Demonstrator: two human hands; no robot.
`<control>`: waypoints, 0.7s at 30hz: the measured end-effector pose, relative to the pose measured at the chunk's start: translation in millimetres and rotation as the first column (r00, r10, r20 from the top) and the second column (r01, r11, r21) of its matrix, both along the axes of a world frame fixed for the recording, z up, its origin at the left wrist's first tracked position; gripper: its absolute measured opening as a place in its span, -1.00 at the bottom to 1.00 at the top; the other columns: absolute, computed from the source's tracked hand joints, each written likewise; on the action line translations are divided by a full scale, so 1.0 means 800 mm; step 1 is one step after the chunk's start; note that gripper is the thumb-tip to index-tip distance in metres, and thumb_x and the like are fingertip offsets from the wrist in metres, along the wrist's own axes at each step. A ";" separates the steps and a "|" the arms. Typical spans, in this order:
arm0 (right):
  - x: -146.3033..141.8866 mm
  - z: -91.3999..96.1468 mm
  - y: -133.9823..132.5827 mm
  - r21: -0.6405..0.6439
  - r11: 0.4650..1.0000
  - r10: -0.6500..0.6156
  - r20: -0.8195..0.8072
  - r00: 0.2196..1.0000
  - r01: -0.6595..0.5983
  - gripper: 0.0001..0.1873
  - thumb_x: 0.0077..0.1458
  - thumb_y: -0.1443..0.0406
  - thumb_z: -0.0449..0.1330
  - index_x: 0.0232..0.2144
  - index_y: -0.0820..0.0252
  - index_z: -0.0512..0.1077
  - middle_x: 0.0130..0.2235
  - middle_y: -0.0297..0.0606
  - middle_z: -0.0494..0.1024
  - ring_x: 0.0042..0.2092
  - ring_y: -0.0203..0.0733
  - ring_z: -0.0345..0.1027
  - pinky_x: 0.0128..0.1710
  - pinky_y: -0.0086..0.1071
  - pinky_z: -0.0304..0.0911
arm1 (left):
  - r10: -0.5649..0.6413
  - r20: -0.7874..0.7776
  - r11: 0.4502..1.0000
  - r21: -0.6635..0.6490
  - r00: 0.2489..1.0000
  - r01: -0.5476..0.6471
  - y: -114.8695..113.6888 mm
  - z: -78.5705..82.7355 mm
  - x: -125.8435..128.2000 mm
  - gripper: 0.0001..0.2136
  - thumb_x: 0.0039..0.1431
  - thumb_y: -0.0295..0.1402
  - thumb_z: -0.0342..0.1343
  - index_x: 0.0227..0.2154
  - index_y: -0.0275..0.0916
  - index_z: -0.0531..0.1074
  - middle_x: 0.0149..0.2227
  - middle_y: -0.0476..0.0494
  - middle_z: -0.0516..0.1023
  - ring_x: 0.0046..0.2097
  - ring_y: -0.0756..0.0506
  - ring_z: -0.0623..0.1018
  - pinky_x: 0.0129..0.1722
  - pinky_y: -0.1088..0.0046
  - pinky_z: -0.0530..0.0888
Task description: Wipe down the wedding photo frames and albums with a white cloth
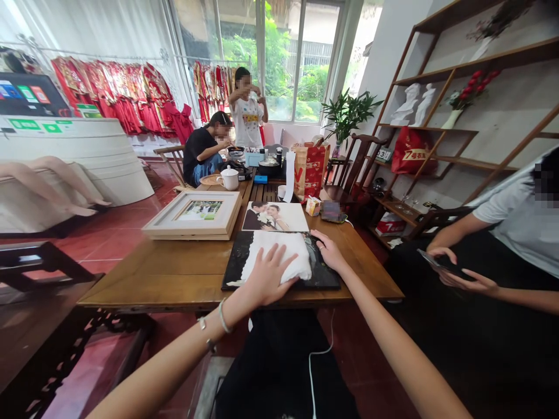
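Observation:
My left hand [271,274], with bracelets on its wrist, lies flat with fingers spread on a folded white cloth [301,256]. Under the cloth is a dark, flat picture panel [325,281], mostly covered, near the table's front edge. At the panel's upper right side, my right hand [331,251] rests with its fingers stretched out over the edge, a ring on one finger. Just beyond the panel lies a couple's photo print [290,218]. To the left is a pale, thick picture frame [192,227] holding an outdoor photo.
On the wooden table [152,273] stand a white teapot [229,178], a red and tan paper bag [312,171] and a small box [313,206]. Two people [205,148] are at the far end. Another person [502,244] with a phone sits right. A white cable [311,372] hangs over my lap.

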State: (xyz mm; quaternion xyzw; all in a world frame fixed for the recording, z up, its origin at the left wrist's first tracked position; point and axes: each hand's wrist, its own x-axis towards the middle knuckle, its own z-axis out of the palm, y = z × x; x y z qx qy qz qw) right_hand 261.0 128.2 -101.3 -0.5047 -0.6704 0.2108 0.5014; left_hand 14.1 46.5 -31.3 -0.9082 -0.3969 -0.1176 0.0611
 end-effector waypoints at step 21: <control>-0.006 0.003 0.001 0.000 0.999 -0.032 0.044 0.999 0.032 -0.53 0.01 0.42 -0.04 -0.04 0.09 0.43 0.08 -0.26 0.42 0.17 -0.15 0.19 0.25 -0.08 -0.06 | 0.024 -0.068 0.998 -0.051 0.997 -0.027 -0.019 0.003 -0.010 -0.46 0.24 -0.06 -0.15 0.24 -0.06 0.02 0.29 -0.25 0.01 0.29 -0.33 -0.01 0.16 -0.10 0.05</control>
